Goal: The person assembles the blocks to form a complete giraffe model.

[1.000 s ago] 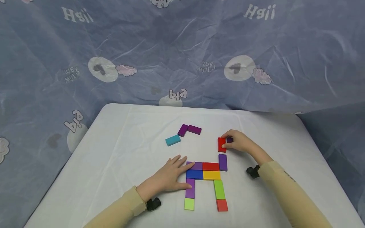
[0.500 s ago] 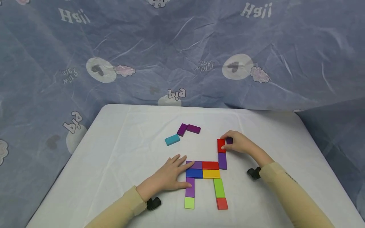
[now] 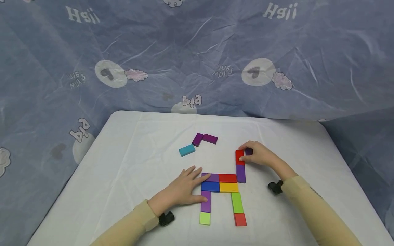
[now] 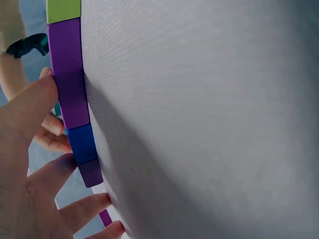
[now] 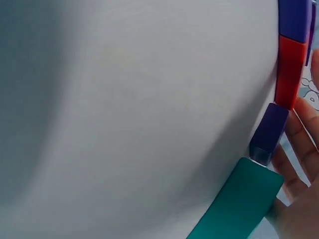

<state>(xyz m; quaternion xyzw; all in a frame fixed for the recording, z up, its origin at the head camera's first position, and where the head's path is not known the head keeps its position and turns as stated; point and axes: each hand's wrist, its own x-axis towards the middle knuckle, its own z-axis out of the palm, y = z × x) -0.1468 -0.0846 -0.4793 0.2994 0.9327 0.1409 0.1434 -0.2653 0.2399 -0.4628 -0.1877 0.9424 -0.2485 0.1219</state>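
With thumb and forefinger, my right hand [image 3: 260, 153] pinches a red block [image 3: 239, 154], whose near end meets an upright violet block [image 3: 241, 174]. A dark purple block [image 5: 269, 129] and a teal block [image 5: 232, 204] lie close by in the right wrist view; the hand hides the teal one from the head view. My left hand [image 3: 181, 189] rests with spread fingers, its forefinger on a purple block [image 3: 213, 177] and its thumb on a lower purple block [image 3: 205, 206]. Blue [image 3: 210, 186], yellow [image 3: 229, 187] and red [image 3: 228, 178] blocks adjoin these.
Below the yellow block lie a green block [image 3: 237, 202] and a short red block [image 3: 240, 219]. A light green block [image 3: 205, 218] ends the left column. Farther back on the white table [image 3: 147, 136] are a light blue block [image 3: 187, 150] and two plum blocks [image 3: 210, 138].
The red block in my right hand has moved toward me, closing its gap to the upright violet block. My left hand has stayed in place.
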